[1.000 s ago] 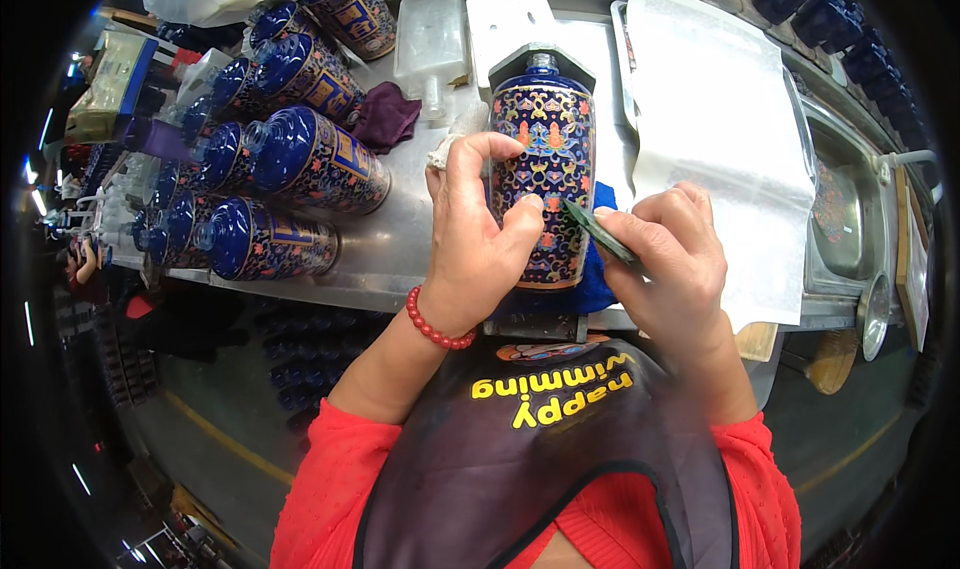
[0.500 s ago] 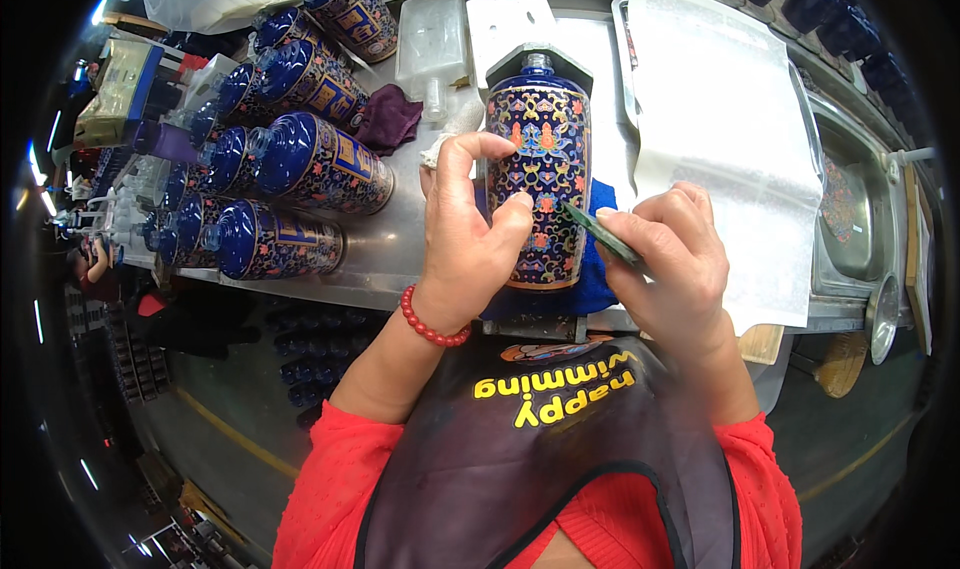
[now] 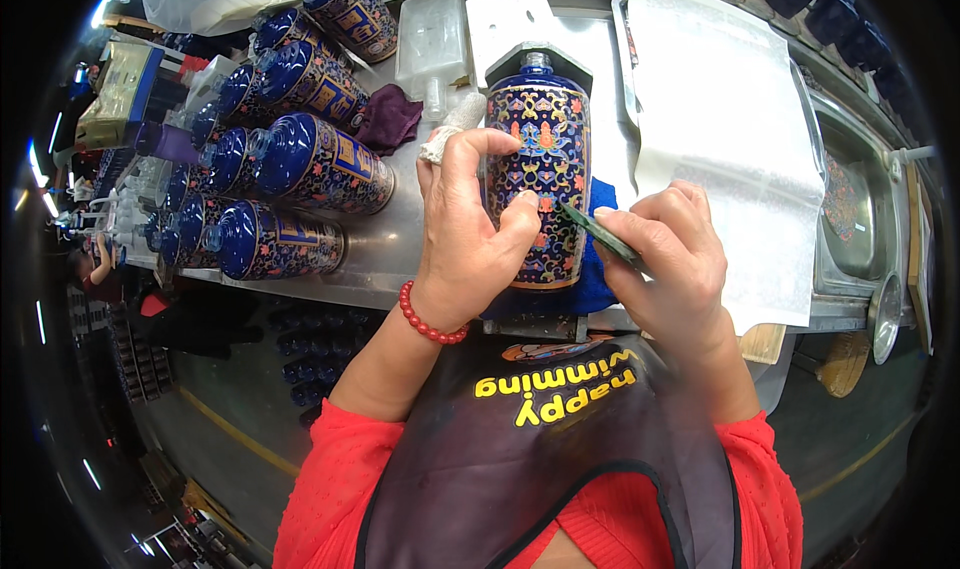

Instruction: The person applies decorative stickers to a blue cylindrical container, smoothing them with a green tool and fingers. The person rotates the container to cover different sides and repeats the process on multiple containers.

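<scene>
A dark blue bottle covered in a colourful floral pattern lies face up, its neck away from me, against an angled grey metal holder. My left hand is at its left side. The index and thumb tips touch the patterned face, curved and apart; the other fingers are partly hidden. My right hand pinches a thin, flat green scraper-like piece, whose tip meets the lower right of the pattern. A blue cloth shows under the bottle's right side.
Several similar bottles lie at the left, beside a purple cloth. A whitish roll and a clear flat container are near the holder. White sheets cover the right of the metal table; beyond is a water-filled basin.
My left hand has shifted very slightly; its index and thumb still touch the bottle. The right hand and green piece stay in nearly the same place. The whitish roll shows more plainly.
</scene>
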